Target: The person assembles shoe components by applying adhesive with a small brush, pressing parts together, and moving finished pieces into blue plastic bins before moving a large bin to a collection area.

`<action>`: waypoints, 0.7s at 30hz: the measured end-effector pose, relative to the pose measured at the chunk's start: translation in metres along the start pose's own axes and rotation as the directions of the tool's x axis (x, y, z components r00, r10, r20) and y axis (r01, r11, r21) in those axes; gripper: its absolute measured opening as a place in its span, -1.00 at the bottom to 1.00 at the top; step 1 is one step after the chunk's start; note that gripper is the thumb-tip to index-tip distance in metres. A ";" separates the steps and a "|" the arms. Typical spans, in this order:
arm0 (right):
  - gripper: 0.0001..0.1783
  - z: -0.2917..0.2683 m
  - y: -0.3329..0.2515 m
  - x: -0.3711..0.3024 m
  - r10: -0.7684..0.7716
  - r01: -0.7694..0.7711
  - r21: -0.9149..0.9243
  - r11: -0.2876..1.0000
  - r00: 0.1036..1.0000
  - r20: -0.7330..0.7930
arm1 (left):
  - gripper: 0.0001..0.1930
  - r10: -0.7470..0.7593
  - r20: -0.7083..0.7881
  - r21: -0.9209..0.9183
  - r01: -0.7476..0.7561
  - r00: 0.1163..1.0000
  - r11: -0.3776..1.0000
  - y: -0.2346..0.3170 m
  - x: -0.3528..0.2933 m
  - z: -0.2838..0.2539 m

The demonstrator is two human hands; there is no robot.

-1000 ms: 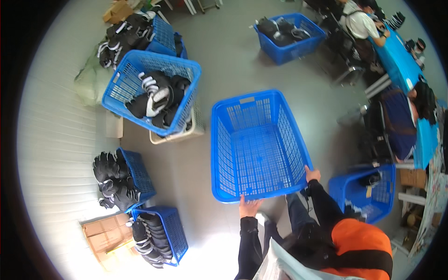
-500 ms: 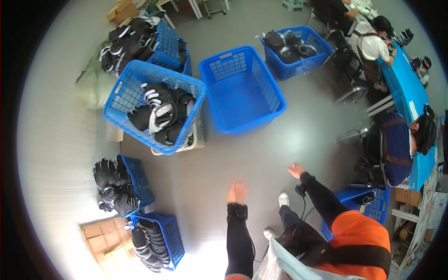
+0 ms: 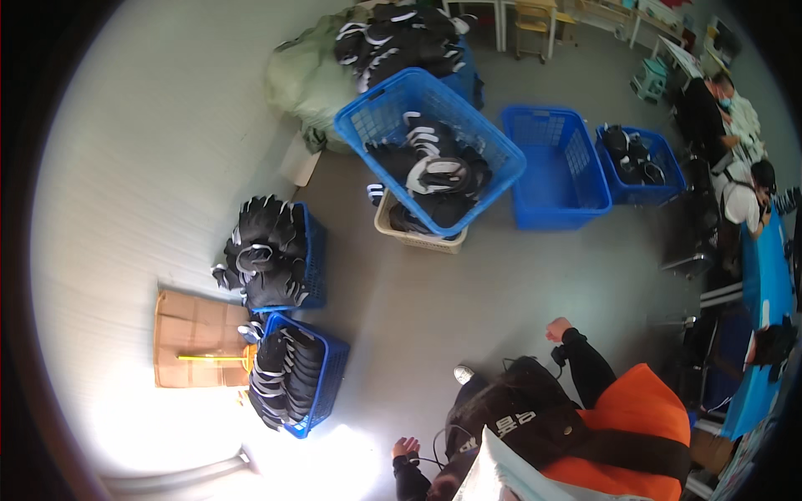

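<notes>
My left hand (image 3: pixel 406 447) hangs low at my side, fingers apart, with nothing in it. Ahead of my body, my right hand (image 3: pixel 559 329) is held over the floor with its fingers curled in and nothing visible in them. Neither hand touches a basket. Closest to the left hand is a blue basket (image 3: pixel 336 377) packed with black padded pieces with pale straps (image 3: pixel 284 376). Farther ahead, a large blue basket (image 3: pixel 355 125) holds more such black pieces (image 3: pixel 434 171) and rests tilted on a beige basket (image 3: pixel 422 242).
An empty blue basket (image 3: pixel 555 219) stands beside the stacked one, then another with black pieces (image 3: pixel 656 196). By the left wall are a heaped basket (image 3: pixel 314 267), cardboard (image 3: pixel 192 334) and a green sack (image 3: pixel 305 75). People sit along a blue table (image 3: pixel 764 267) on the right.
My view has turned left, so the baskets appear farther right. My left hand has dropped back toward my side; my right hand stays out ahead.
</notes>
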State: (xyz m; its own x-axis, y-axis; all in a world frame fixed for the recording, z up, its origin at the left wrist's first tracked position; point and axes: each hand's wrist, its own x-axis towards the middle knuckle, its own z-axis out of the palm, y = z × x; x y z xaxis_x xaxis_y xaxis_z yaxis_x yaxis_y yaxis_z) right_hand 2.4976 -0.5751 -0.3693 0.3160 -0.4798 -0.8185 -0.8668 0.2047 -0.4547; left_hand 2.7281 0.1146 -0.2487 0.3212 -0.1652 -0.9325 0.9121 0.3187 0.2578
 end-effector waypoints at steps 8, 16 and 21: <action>-0.74 0.074 -0.261 0.012 -0.134 0.146 -0.072 0.987 0.981 0.143 | -0.56 0.145 -0.031 0.122 -0.140 0.989 0.983 0.137 0.095 0.046; -0.71 0.115 -0.391 0.084 -0.188 0.293 -0.427 0.856 0.944 0.270 | -0.52 0.129 -0.035 0.328 -0.111 0.991 0.938 0.250 0.142 0.156; -0.79 0.094 -0.376 0.154 -0.420 0.765 -0.601 0.230 0.635 0.648 | -0.55 0.000 -0.065 0.481 0.031 0.998 0.876 0.309 0.180 0.202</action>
State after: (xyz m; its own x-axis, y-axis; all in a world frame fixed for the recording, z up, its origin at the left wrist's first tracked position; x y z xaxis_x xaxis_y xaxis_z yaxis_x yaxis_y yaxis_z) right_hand 2.9084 -0.6461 -0.3570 0.8145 0.1622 -0.5571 -0.1894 -0.8333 -0.5194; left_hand 3.1186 -0.0050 -0.2856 0.3040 -0.1042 -0.9469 0.9317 -0.1751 0.3184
